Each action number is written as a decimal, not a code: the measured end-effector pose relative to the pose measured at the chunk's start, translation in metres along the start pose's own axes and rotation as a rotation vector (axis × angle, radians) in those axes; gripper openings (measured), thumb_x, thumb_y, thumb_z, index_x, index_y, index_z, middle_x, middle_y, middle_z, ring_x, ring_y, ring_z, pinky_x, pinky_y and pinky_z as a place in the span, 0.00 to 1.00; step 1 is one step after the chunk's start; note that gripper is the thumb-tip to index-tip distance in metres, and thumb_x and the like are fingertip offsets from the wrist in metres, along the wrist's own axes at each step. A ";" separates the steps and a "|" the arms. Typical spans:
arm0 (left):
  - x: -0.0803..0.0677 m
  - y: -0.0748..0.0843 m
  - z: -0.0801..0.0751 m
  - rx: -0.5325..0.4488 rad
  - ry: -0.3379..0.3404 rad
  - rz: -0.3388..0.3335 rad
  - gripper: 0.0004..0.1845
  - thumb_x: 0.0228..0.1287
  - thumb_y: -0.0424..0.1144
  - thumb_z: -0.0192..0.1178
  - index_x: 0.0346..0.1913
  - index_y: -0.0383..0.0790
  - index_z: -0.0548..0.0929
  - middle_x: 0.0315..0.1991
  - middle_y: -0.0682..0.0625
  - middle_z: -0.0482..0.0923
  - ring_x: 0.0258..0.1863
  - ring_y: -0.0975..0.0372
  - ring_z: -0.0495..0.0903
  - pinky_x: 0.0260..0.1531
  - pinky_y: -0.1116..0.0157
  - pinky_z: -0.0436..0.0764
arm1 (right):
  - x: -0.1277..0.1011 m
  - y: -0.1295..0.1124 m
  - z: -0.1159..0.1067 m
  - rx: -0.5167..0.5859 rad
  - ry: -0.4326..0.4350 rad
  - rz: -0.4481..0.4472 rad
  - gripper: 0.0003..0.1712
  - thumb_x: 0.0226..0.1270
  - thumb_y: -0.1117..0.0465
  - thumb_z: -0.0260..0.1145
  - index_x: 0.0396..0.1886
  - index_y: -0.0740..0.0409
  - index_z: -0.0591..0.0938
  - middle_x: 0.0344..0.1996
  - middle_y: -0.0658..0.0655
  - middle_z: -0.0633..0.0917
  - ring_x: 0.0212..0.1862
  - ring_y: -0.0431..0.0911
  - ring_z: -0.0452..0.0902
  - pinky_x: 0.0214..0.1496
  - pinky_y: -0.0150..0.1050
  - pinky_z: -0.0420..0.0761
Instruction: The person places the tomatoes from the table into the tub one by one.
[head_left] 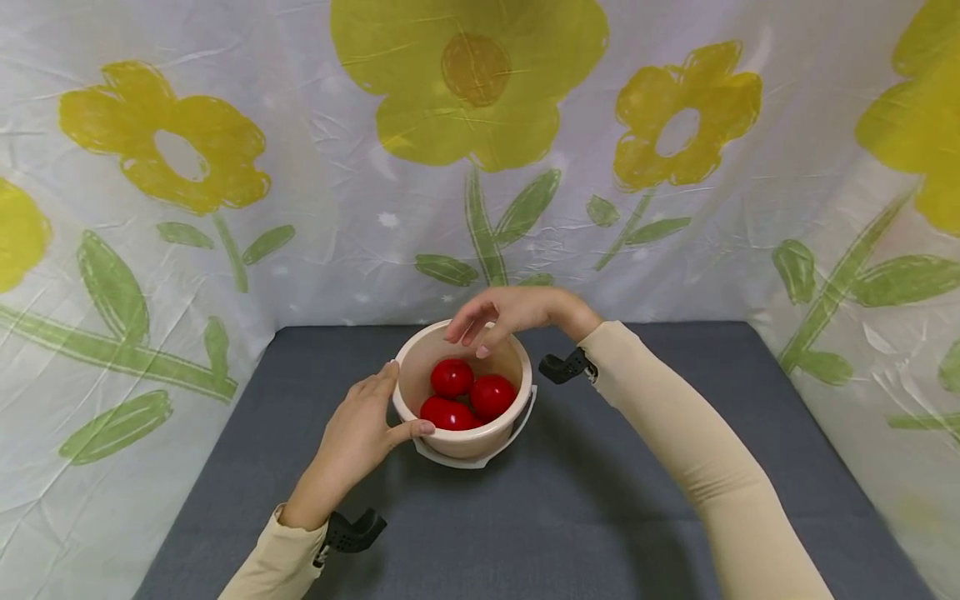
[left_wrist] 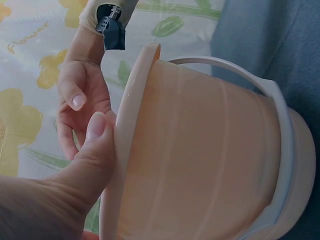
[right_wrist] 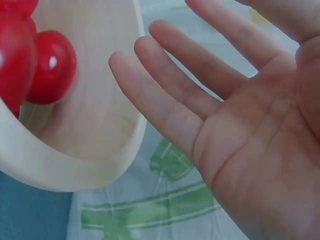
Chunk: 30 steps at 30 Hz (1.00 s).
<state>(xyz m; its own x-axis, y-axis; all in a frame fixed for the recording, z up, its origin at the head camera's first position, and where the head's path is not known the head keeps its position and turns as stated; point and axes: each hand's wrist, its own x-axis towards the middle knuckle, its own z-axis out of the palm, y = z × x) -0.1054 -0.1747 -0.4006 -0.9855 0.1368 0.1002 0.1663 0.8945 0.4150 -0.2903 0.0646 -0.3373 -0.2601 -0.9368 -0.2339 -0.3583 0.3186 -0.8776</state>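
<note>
Fingers of the left hand (head_left: 358, 433) curl round the near-left rim of a cream plastic bucket (head_left: 420, 358), thumb laid along its lip and the other fingertips on the outer wall — a light grip. The right hand (head_left: 504, 315) hovers just above the far rim, palm down, fingers spread and relaxed, holding nothing; the right wrist view shows its bare palm beside the bucket's smooth inner wall.

Inside the bucket lie three glossy red tomatoes (head_left: 463, 396), round and touching one another. The bucket is shallow and round, its outside faintly ridged in bands, and a pale grey handle (head_left: 480, 457) is folded down round its near side. It stands on the table (head_left: 600, 500), near the middle and toward the back edge. Both arms wear close-fitting beige sleeves (head_left: 675, 433), and a small black mount (head_left: 564, 367) sits at each wrist.

The table carries a dull slate-grey cover with a fine cloth-like weave. Behind and to both sides hangs a creased white sheet (head_left: 337, 233) printed with big yellow flowers, green stems and leaves — in the left wrist view the word "flower" (left_wrist: 27, 37) is written on it in pale yellow script.
</note>
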 end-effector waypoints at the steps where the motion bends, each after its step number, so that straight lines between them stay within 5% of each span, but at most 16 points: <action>1: 0.000 0.000 0.000 0.001 0.001 0.002 0.54 0.51 0.57 0.73 0.74 0.31 0.61 0.74 0.35 0.62 0.69 0.36 0.66 0.61 0.38 0.73 | 0.000 0.000 0.000 -0.005 0.005 -0.004 0.29 0.63 0.66 0.68 0.65 0.64 0.75 0.63 0.62 0.79 0.65 0.56 0.75 0.69 0.49 0.76; 15: 0.001 0.000 0.002 -0.006 -0.003 -0.014 0.55 0.51 0.58 0.72 0.75 0.32 0.60 0.75 0.36 0.62 0.69 0.37 0.65 0.61 0.37 0.72 | -0.009 -0.004 0.006 -0.065 0.065 -0.086 0.27 0.66 0.66 0.67 0.65 0.65 0.75 0.62 0.63 0.80 0.64 0.52 0.77 0.71 0.55 0.72; 22: 0.002 0.000 0.003 -0.015 -0.005 -0.005 0.54 0.52 0.59 0.71 0.75 0.32 0.59 0.75 0.36 0.61 0.71 0.36 0.63 0.63 0.36 0.70 | -0.027 -0.004 0.011 -0.089 0.170 -0.075 0.28 0.67 0.64 0.67 0.66 0.63 0.74 0.65 0.59 0.78 0.67 0.53 0.73 0.70 0.49 0.75; 26: 0.004 -0.002 0.002 -0.005 -0.012 0.026 0.54 0.53 0.60 0.71 0.74 0.31 0.60 0.75 0.35 0.60 0.72 0.35 0.60 0.67 0.35 0.64 | -0.044 -0.002 0.019 -0.133 0.291 -0.060 0.30 0.68 0.57 0.67 0.69 0.52 0.74 0.69 0.53 0.75 0.72 0.50 0.68 0.71 0.51 0.73; 30: 0.006 -0.004 -0.001 0.009 -0.009 0.076 0.57 0.52 0.61 0.71 0.75 0.29 0.57 0.76 0.33 0.56 0.74 0.36 0.55 0.70 0.35 0.57 | -0.068 0.004 0.031 -0.292 0.426 -0.027 0.33 0.68 0.48 0.67 0.72 0.38 0.69 0.74 0.49 0.67 0.77 0.50 0.58 0.75 0.58 0.65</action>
<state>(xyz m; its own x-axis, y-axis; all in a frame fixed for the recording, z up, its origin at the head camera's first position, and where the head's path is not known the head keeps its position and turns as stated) -0.1121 -0.1779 -0.4009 -0.9704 0.2081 0.1229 0.2403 0.8852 0.3982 -0.2463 0.1251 -0.3374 -0.5678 -0.8226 0.0316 -0.5892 0.3793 -0.7134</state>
